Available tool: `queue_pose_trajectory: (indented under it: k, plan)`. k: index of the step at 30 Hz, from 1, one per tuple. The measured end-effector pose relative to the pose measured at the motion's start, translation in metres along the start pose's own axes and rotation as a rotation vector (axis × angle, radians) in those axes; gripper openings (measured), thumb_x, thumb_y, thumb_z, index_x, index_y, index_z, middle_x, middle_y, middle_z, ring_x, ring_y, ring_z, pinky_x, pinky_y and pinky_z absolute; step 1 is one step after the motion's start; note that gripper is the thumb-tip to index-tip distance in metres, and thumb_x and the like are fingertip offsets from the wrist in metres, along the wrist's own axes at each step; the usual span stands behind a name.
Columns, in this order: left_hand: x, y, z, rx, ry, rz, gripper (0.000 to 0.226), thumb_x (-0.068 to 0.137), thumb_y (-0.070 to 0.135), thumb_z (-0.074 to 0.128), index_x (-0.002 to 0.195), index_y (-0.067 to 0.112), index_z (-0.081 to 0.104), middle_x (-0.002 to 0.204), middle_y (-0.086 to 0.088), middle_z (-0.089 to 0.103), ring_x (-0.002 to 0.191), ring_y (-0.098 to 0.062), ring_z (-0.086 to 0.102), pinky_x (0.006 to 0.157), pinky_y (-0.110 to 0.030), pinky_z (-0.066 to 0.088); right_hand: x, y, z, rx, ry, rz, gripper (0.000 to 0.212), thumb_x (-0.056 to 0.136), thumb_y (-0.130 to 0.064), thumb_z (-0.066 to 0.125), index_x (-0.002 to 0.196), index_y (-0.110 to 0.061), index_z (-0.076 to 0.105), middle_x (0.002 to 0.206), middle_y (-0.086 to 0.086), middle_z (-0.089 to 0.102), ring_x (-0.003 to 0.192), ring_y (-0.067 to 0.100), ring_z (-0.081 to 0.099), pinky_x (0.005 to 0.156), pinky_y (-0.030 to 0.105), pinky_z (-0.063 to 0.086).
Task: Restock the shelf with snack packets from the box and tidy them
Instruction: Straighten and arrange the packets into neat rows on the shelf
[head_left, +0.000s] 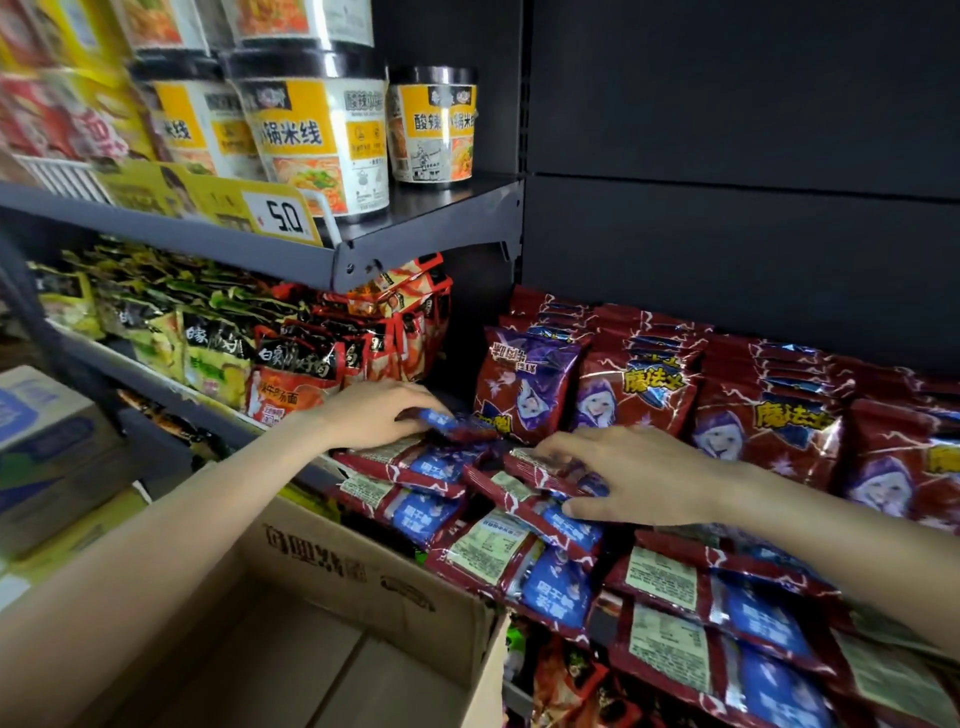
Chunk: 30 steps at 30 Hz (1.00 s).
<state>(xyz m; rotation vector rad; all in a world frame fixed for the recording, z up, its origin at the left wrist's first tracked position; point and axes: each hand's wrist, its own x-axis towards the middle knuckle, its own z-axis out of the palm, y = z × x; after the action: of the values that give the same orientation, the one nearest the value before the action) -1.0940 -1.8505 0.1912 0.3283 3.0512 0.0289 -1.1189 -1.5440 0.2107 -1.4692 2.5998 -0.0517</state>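
Dark red and blue snack packets (493, 551) lie face down in a loose heap along the front of the shelf. Behind them, rows of the same packets (634, 395) stand upright with a cartoon wizard on the front. My left hand (374, 415) reaches over the heap and grips the edge of one flat packet (457, 423) near the shelf's left end. My right hand (623, 475) lies on the heap, its fingers curled round another packet (545, 470). Below my arms the open cardboard box (363, 577) appears to be empty inside.
A grey shelf (415, 228) above holds yellow noodle cups (317, 135) and a 5.0 price tag (283, 215). Left of the snack packets, instant noodle bags (291, 374) fill the same level. Another carton (36, 431) stands at far left. More packets (571, 680) sit on the shelf below.
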Motion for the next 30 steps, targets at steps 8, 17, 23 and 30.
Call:
queue_pose_trajectory:
  k: [8, 17, 23, 30]
  plan:
    - [0.042, 0.037, -0.034, -0.103, 0.188, 0.108, 0.032, 0.093, 0.033, 0.055, 0.125, 0.029, 0.056, 0.104, 0.012, 0.064, 0.066, -0.001, 0.055, 0.066, -0.018, 0.042, -0.004, 0.014, -0.016, -0.06, 0.281, 0.186, 0.042, 0.09, -0.009, 0.048, 0.128, -0.026, 0.047, 0.071, -0.009, 0.052, 0.047, -0.002, 0.035, 0.052, 0.024, 0.035]
    - [0.11, 0.053, -0.018, -0.223, 0.466, 0.091, 0.022, 0.093, 0.024, 0.057, 0.113, 0.017, 0.063, 0.12, 0.0, 0.064, 0.09, -0.017, 0.067, 0.081, -0.033, 0.053, 0.014, 0.069, -0.028, 0.041, 0.428, 0.475, 0.052, 0.081, 0.003, 0.046, 0.122, -0.028, 0.048, 0.1, 0.01, 0.065, 0.086, 0.03, 0.063, 0.07, 0.034, 0.048]
    - [0.122, 0.067, -0.012, -0.134, 0.597, 0.199, 0.02, 0.09, 0.023, 0.061, 0.11, 0.018, 0.063, 0.113, 0.001, 0.067, 0.093, -0.016, 0.065, 0.081, -0.038, 0.054, 0.018, 0.077, -0.017, 0.047, 0.432, 0.41, 0.069, 0.075, 0.013, 0.045, 0.131, -0.027, 0.041, 0.087, 0.001, 0.061, 0.064, 0.019, 0.06, 0.058, 0.033, 0.051]
    - [0.099, 0.054, -0.002, -0.008, 0.621, 0.2, 0.038, 0.086, 0.028, 0.063, 0.122, 0.021, 0.054, 0.135, 0.0, 0.049, 0.122, -0.021, 0.046, 0.103, -0.051, 0.035, 0.028, 0.088, 0.001, 0.055, 0.528, 0.231, 0.034, 0.093, -0.016, 0.057, 0.127, -0.015, 0.058, 0.119, 0.005, 0.05, 0.114, 0.021, 0.045, 0.092, 0.025, 0.039]
